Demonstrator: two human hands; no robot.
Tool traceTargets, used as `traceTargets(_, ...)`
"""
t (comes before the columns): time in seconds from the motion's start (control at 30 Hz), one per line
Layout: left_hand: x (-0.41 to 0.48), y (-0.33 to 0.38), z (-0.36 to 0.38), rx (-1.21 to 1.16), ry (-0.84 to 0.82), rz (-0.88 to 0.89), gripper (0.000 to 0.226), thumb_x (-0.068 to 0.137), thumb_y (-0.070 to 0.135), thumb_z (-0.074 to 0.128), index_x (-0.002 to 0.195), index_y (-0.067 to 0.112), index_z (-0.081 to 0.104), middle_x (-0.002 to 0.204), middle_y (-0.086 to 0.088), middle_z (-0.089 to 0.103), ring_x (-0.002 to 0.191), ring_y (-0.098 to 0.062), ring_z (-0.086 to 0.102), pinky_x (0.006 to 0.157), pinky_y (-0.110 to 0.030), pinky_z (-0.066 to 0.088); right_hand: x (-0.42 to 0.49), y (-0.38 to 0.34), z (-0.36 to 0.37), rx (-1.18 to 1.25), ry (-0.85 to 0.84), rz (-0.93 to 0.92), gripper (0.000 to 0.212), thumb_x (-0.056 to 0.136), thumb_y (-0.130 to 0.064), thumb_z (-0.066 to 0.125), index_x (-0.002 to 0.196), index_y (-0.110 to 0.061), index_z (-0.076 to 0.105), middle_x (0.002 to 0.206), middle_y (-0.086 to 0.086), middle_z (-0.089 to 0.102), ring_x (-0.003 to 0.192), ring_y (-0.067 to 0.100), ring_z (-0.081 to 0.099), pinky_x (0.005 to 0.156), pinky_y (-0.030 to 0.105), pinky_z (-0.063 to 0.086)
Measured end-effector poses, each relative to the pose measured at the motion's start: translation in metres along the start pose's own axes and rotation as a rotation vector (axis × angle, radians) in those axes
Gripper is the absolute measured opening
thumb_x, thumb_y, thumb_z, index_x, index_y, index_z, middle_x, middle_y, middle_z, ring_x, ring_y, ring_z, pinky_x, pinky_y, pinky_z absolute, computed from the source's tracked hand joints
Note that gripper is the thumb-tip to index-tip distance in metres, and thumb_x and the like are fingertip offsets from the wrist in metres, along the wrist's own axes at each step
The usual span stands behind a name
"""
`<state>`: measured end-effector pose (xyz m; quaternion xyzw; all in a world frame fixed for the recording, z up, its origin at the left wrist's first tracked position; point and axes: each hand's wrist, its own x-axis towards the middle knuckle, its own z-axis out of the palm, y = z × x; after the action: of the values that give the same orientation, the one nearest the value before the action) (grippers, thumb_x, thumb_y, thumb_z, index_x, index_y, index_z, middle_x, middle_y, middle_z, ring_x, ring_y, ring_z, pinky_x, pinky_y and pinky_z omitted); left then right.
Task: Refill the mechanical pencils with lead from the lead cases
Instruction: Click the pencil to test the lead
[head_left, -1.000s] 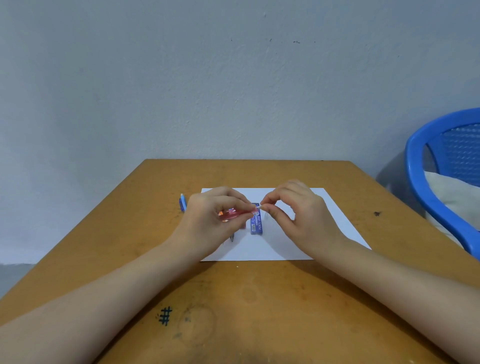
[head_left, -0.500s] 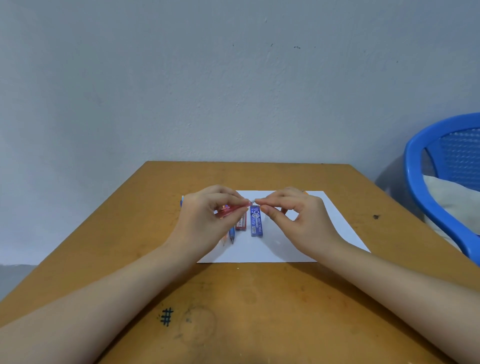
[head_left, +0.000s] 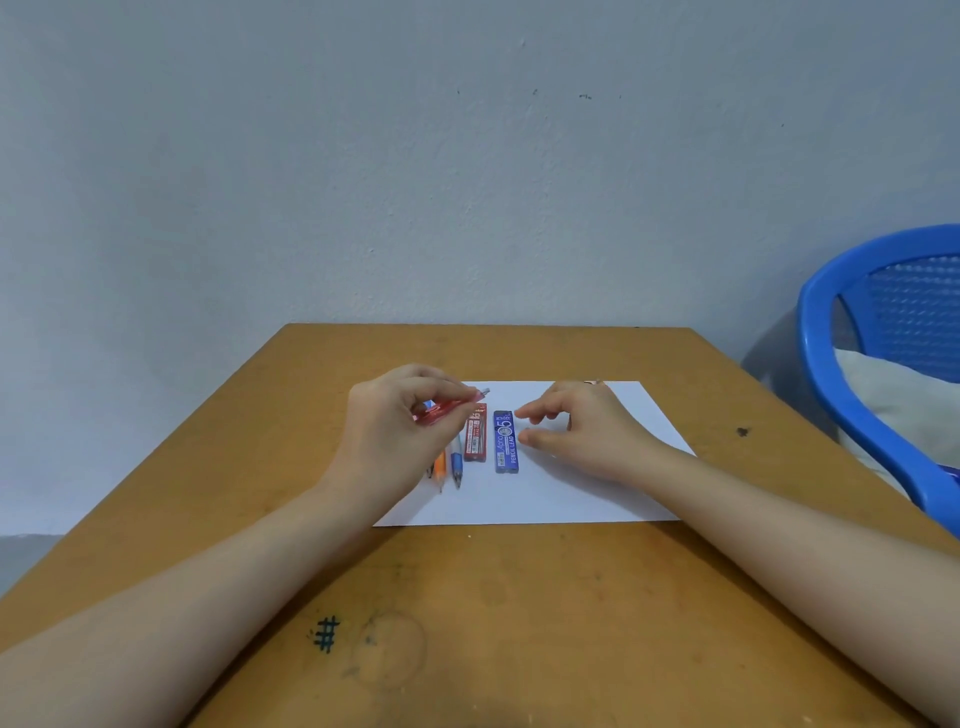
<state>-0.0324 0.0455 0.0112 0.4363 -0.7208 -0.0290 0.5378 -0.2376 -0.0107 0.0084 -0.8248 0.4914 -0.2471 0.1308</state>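
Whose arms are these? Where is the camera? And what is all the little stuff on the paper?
There is no machine here. These are a person's two bare arms. The camera sits on the person's head and looks forward and down, so you see roughly what they see.

A white sheet of paper lies on the brown wooden table. On the paper are a flat red lead case and a flat blue lead case. These hold thin refills for pencils. Beside them lie an orange mechanical pencil and a blue mechanical pencil.

The left hand pinches a see-through red mechanical pencil above the paper. The right hand hovers by the blue case with loose fingers, and I see nothing in it.

A blue plastic chair stands at the right.
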Motion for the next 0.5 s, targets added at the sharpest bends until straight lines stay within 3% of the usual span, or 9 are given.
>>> traceTargets(0.07, 0.0002, -0.0001, -0.0006, 0.011, -0.009, -0.003, 0.015, 0.076, 0.013, 0.076, 0.091, 0.016, 0.076, 0.088, 0.009, 0.068, 0.087, -0.005, 0.063, 0.067, -0.016, 0.052, 0.0014, -0.0017, 0.0005, -0.014, 0.0, -0.016, 0.025, 0.086, -0.03, 0.066, 0.11, -0.024, 0.07, 0.091, -0.008, 0.061, 0.089, 0.007, 0.051, 0.075, 0.002, 0.028)
traceTargets(0.3, -0.0005, -0.0011, 0.0016, -0.003, -0.021, -0.013, 0.013, 0.076, 0.012, 0.077, 0.089, 0.016, 0.077, 0.086, 0.009, 0.069, 0.086, -0.003, 0.063, 0.065, -0.014, 0.049, 0.0009, -0.0014, 0.0003, 0.139, 0.032, 0.01, 0.012, 0.084, -0.015, 0.068, 0.089, -0.021, 0.077, 0.086, -0.01, 0.072, 0.071, -0.003, 0.055, 0.063, 0.007, 0.037)
traceTargets(0.43, -0.0008, -0.0002, 0.002, -0.014, -0.023, -0.015, 0.013, 0.076, 0.011, 0.077, 0.088, 0.015, 0.077, 0.086, 0.009, 0.069, 0.084, -0.003, 0.063, 0.066, -0.018, 0.051, 0.0006, -0.0003, -0.0011, 0.222, 0.063, 0.068, 0.015, 0.082, -0.02, 0.07, 0.078, -0.033, 0.076, 0.078, -0.017, 0.071, 0.072, 0.002, 0.06, 0.073, 0.026, 0.049)
traceTargets(0.5, -0.0006, 0.0007, 0.002, -0.019, -0.024, -0.019, 0.013, 0.076, 0.011, 0.077, 0.088, 0.016, 0.077, 0.085, 0.012, 0.068, 0.085, -0.004, 0.064, 0.066, -0.021, 0.051, -0.0006, -0.0034, -0.0042, 0.31, 0.099, 0.09, 0.018, 0.081, -0.021, 0.072, 0.074, -0.037, 0.074, 0.078, -0.015, 0.072, 0.079, 0.006, 0.065, 0.077, 0.028, 0.051)
